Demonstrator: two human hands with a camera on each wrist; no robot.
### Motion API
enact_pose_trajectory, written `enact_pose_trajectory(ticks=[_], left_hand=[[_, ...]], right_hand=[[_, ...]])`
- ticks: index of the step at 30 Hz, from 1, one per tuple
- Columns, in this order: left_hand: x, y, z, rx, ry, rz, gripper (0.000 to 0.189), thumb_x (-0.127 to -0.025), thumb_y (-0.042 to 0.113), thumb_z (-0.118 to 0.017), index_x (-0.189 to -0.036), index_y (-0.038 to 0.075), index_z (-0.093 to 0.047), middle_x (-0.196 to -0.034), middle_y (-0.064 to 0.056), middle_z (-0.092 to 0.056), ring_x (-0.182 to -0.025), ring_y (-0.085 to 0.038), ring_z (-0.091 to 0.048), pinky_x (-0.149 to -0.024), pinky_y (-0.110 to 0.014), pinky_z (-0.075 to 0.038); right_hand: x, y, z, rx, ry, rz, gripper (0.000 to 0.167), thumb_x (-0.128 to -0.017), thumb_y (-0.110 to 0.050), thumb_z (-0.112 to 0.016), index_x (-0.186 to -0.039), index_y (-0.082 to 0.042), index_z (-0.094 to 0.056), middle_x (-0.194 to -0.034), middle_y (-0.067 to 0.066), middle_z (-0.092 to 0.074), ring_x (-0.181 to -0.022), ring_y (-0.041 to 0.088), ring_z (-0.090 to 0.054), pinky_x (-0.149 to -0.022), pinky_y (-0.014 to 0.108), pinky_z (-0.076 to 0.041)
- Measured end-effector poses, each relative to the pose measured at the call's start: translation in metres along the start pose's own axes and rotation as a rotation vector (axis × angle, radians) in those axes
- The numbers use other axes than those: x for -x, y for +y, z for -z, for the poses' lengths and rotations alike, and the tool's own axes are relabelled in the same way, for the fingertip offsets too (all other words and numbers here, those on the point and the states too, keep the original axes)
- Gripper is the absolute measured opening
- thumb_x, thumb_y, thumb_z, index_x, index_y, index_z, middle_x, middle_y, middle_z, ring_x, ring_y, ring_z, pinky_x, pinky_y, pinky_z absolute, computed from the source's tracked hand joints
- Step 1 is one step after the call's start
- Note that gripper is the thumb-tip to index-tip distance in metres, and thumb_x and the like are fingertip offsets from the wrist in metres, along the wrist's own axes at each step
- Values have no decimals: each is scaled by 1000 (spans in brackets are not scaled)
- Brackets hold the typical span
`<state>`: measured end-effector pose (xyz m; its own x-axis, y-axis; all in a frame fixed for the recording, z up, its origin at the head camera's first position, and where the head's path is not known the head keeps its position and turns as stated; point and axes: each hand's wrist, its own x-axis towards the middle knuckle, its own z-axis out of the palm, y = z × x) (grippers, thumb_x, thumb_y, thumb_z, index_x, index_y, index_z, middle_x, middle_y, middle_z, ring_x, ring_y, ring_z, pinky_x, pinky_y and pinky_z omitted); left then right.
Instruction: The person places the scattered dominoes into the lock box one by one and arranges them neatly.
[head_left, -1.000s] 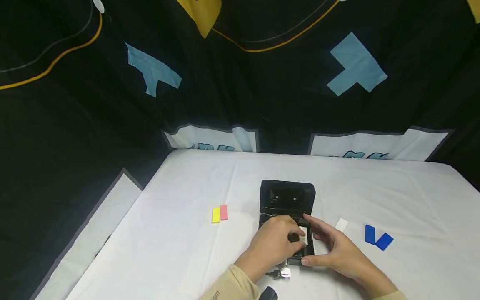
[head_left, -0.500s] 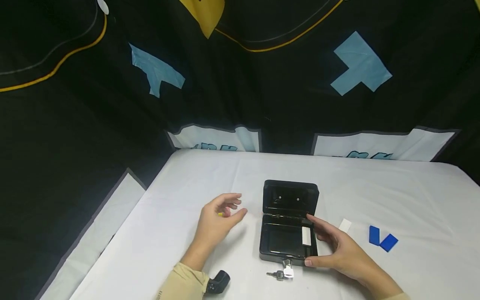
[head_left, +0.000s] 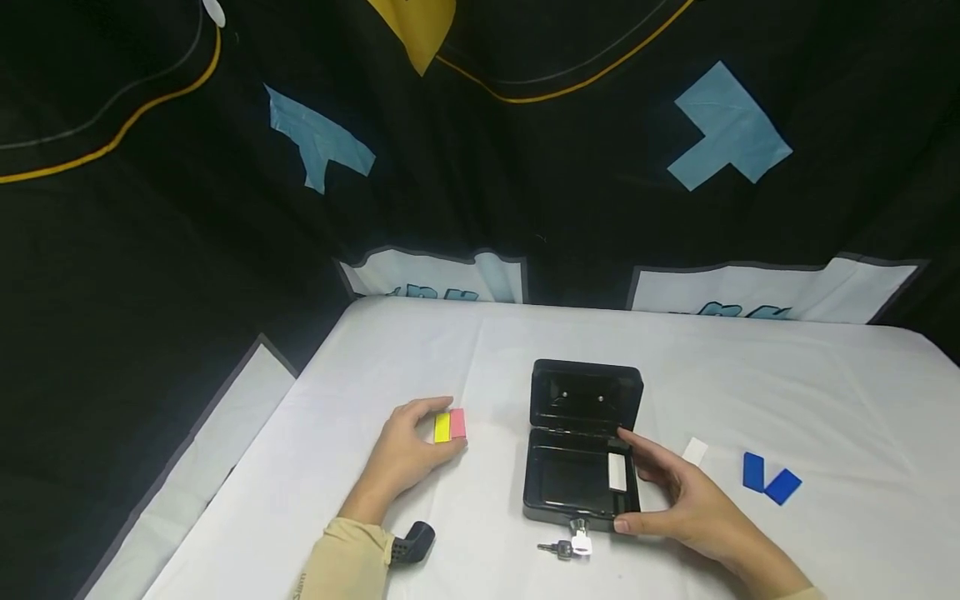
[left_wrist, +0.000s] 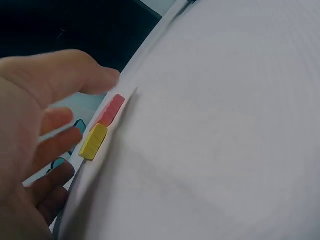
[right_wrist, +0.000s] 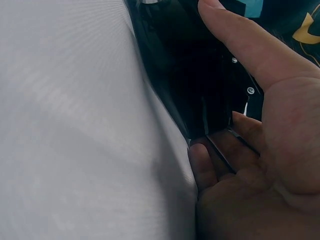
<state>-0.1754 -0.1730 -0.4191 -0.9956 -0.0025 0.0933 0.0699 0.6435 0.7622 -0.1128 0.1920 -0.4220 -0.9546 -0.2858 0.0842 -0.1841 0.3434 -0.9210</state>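
My left hand (head_left: 400, 457) is spread around a yellow block (head_left: 442, 427) and a pink block (head_left: 457, 423) lying side by side. In the left wrist view, the thumb stands apart from the pink block (left_wrist: 110, 110) and yellow block (left_wrist: 93, 142). A small black cash box (head_left: 570, 479) stands with its lid (head_left: 585, 396) raised; a white block (head_left: 617, 472) lies inside along its right side. My right hand (head_left: 678, 504) grips the box's right side, thumb at the front corner and fingers toward the hinge. In the right wrist view, fingers (right_wrist: 202, 167) curl against the black wall.
A key ring with keys (head_left: 561, 548) hangs at the lock in front of the box. Right of the box lie another white block (head_left: 695, 451) and two blue blocks (head_left: 753, 472). A black device (head_left: 414, 543) sits at the left wrist. Dark cloth (head_left: 480, 192) rises behind the white table (head_left: 750, 367).
My left hand has left the inside of the box, where the white block now lies, and moved left to the yellow and pink blocks. My right hand keeps its grip on the box.
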Motion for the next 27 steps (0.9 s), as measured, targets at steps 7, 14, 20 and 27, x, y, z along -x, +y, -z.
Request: enact_pose_trajectory(ticks=[7, 14, 20, 27], left_hand=[[0, -1, -1, -68, -30, -16, 62, -80, 26, -86, -136, 16, -64, -140, -6, -57, -137, -31, -42, -112, -54, -33], [2, 0, -2, -84, -27, -53, 55, -83, 21, -82, -134, 12, -65, -137, -8, -59, -135, -32, -43, -112, -52, -34], [3, 0, -2, -92, -24, -45, 52, -84, 22, -81, -133, 13, -66, -136, -7, -58, -134, -29, -43, -113, -50, -34], [1, -2, -5, -114, -25, -39, 60, -84, 23, -80, -141, 20, -61, -141, -6, -54, -136, -33, -42, -111, -55, -33]], right_hand=[[-1, -1, 0, 18, 0, 2, 98, -68, -24, -95, -152, -13, -46, -154, 12, -44, -136, 34, -45, -102, 16, -39], [0, -1, 1, 18, 2, -9, 98, -68, -24, -95, -152, -13, -46, -154, 12, -44, -136, 34, -45, -102, 15, -39], [0, -1, 0, 25, 2, -20, 99, -67, -25, -95, -152, -14, -45, -154, 12, -43, -136, 36, -45, -102, 16, -39], [-1, 0, -1, 22, 6, -19, 99, -67, -25, -96, -152, -13, -46, -154, 12, -44, -136, 36, -45, -103, 18, -40]])
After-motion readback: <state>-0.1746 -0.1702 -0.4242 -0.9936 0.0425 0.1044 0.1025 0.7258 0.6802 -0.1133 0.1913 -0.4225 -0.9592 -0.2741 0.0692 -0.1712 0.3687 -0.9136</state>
